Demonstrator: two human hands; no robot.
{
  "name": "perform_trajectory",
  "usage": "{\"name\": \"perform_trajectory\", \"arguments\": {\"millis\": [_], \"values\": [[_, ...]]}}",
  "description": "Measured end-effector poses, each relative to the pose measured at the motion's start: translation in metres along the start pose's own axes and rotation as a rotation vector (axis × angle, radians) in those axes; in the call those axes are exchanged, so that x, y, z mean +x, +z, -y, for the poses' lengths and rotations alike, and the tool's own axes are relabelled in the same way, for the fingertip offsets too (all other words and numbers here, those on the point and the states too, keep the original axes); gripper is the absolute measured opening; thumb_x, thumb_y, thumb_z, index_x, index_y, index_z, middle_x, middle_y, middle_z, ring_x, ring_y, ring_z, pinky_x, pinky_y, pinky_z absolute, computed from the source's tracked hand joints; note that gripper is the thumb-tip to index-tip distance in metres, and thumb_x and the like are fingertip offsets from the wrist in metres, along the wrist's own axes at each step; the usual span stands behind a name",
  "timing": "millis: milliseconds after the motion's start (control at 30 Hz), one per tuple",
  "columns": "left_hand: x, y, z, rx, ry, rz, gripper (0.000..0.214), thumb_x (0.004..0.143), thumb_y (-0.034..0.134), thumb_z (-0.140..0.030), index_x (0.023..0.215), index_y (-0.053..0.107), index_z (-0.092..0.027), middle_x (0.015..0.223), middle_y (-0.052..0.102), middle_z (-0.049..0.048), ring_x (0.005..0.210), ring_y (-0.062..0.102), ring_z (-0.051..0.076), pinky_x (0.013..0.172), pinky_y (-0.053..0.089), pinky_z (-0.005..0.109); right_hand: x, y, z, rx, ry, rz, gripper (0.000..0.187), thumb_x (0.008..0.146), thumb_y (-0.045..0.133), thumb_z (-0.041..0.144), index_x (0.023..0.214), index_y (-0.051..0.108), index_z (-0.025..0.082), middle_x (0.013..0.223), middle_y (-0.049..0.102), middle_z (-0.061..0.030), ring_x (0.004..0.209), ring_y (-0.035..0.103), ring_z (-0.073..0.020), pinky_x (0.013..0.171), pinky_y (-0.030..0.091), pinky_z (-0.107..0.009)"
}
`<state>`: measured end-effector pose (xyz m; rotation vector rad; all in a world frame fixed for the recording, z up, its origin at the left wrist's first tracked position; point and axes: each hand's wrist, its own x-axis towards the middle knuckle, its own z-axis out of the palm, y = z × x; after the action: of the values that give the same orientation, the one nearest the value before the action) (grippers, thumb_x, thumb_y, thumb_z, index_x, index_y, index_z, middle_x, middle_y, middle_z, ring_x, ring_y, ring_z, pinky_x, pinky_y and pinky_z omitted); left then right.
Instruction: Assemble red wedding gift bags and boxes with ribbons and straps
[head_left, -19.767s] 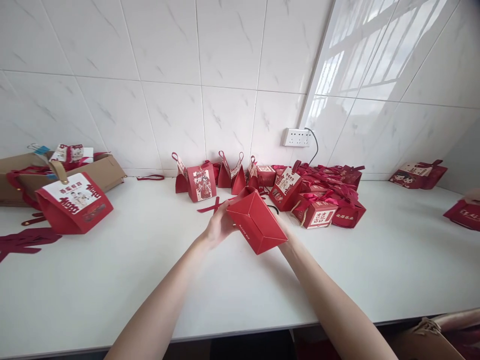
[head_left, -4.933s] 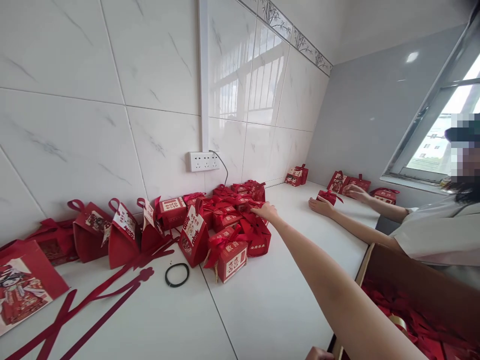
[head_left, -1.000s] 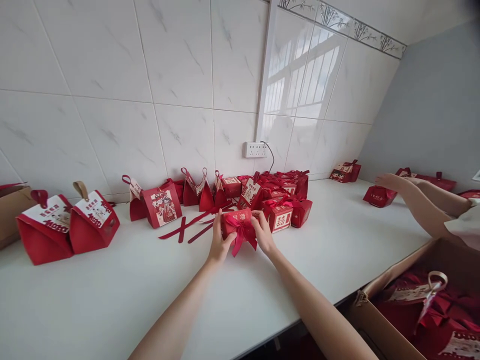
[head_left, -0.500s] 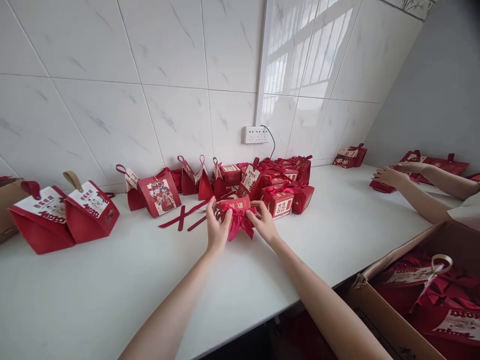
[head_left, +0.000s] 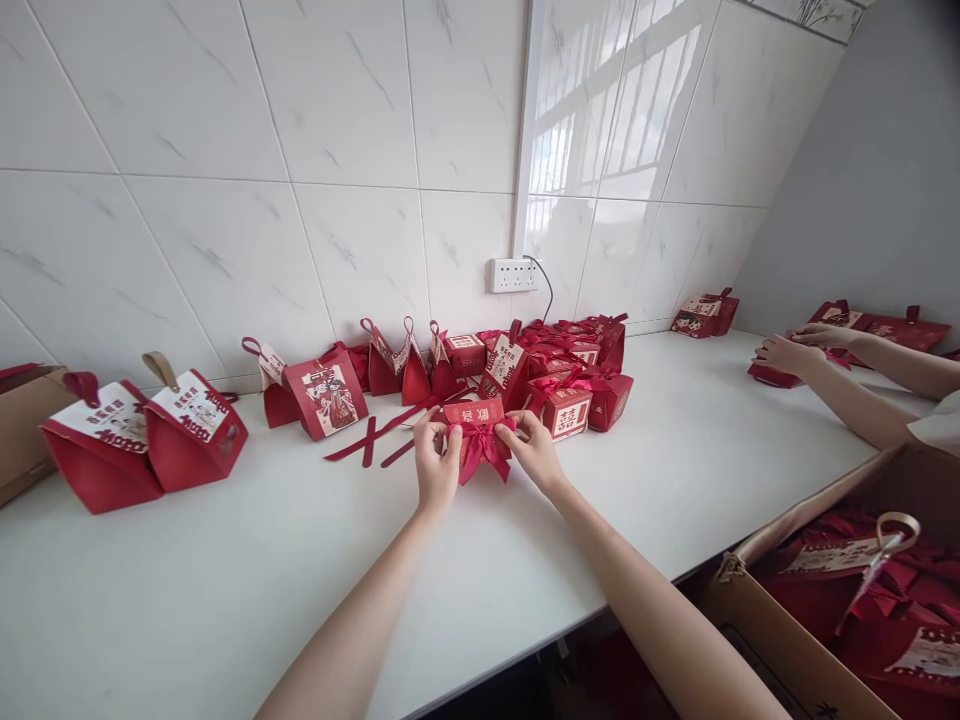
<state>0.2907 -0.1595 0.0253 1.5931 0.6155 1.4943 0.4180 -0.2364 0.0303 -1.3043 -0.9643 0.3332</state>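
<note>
A small red gift box (head_left: 474, 411) with pale lettering sits on the white counter in front of me. Tied round it is a crimson ribbon bow (head_left: 484, 440), its tails hanging down the near side. My left hand (head_left: 437, 460) is closed, thumb and fingers pinching the bow's left loop. On the other side, my right hand (head_left: 534, 450) pinches the right loop in the same way. Parts of the box's sides are hidden behind my fingers. Loose dark red ribbon strips (head_left: 369, 440) lie crossed on the counter to the left.
Finished-looking bowed boxes (head_left: 574, 410) crowd behind to the right. Red handled bags (head_left: 199, 430) stand at left. An open carton (head_left: 795, 640) of red boxes is at lower right. Beyond it, a co-worker's hands (head_left: 787, 352) touch a red box. A socket strip (head_left: 516, 275) is on the wall.
My fingers have moved from the box's sides to the bow's loops, which are now drawn out sideways. The view has shifted slightly. The co-worker's hands stay at the red box.
</note>
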Motion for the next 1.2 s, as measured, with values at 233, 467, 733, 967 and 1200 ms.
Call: {"name": "perform_trajectory", "arguments": {"millis": [233, 467, 733, 967, 1200], "values": [[-0.003, -0.002, -0.006, -0.009, -0.044, -0.009, 0.019, 0.078, 0.056, -0.031, 0.067, 0.045, -0.02, 0.108, 0.053, 0.0071, 0.109, 0.052, 0.021, 0.082, 0.047, 0.032, 0.001, -0.003, 0.0, 0.038, -0.009, -0.02, 0.039, 0.071, 0.062, 0.058, 0.069, 0.051, 0.02, 0.095, 0.059, -0.0078, 0.088, 0.056, -0.0215, 0.08, 0.048, -0.037], [0.001, -0.007, 0.001, -0.035, -0.063, 0.069, 0.02, 0.072, 0.056, -0.028, 0.059, 0.043, -0.02, 0.105, 0.054, 0.007, 0.106, 0.054, 0.024, 0.08, 0.046, 0.033, 0.003, -0.005, 0.0, 0.189, 0.027, -0.001, 0.037, 0.065, 0.07, 0.05, 0.067, 0.05, 0.019, 0.101, 0.057, -0.0073, 0.084, 0.058, -0.0195, 0.074, 0.049, -0.034], [-0.001, -0.005, -0.004, 0.009, -0.077, 0.106, 0.029, 0.076, 0.057, -0.038, 0.057, 0.047, -0.019, 0.101, 0.051, 0.0067, 0.099, 0.054, 0.022, 0.077, 0.046, 0.031, 0.006, -0.007, 0.002, 0.277, 0.071, -0.012, 0.038, 0.06, 0.075, 0.048, 0.064, 0.052, 0.019, 0.103, 0.059, -0.0077, 0.091, 0.059, -0.0213, 0.08, 0.048, -0.035], [-0.002, -0.002, -0.007, 0.022, -0.092, 0.101, 0.033, 0.075, 0.059, -0.045, 0.058, 0.05, -0.018, 0.1, 0.052, 0.0067, 0.095, 0.055, 0.021, 0.072, 0.047, 0.029, 0.007, -0.012, -0.002, 0.303, 0.091, -0.015, 0.036, 0.064, 0.072, 0.048, 0.066, 0.049, 0.02, 0.103, 0.062, -0.0066, 0.085, 0.06, -0.0195, 0.078, 0.048, -0.036], [-0.002, 0.001, -0.009, 0.021, -0.082, 0.029, 0.027, 0.078, 0.058, -0.046, 0.077, 0.046, -0.021, 0.086, 0.051, 0.0024, 0.084, 0.054, 0.018, 0.079, 0.046, 0.032, 0.006, -0.012, 0.0, 0.32, 0.091, 0.022, 0.034, 0.065, 0.072, 0.045, 0.065, 0.049, 0.02, 0.096, 0.063, -0.0046, 0.082, 0.059, -0.0184, 0.077, 0.048, -0.034]]}}
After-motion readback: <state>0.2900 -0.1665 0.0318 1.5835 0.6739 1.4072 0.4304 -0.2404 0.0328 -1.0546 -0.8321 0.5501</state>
